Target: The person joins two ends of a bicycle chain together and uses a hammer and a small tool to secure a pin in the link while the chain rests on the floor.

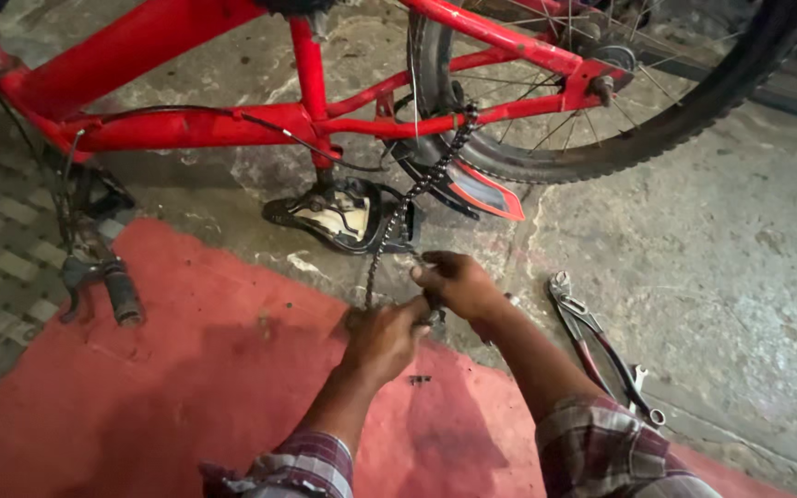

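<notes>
Chain (414, 198) is hanging off the red bike (186, 124); I'm clamping both hands' fingers, left (382, 339) and right (454, 281), on its loose end, seemingly rejoining links.

Pliers (583, 323) right of chain (408, 212)

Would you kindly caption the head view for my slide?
Both hands grip a bicycle chain hanging from an upturned red bicycle; pliers lie nearby.

Both hands (422, 309) on chain (408, 207) — upturned red bicycle (186, 124)
</notes>
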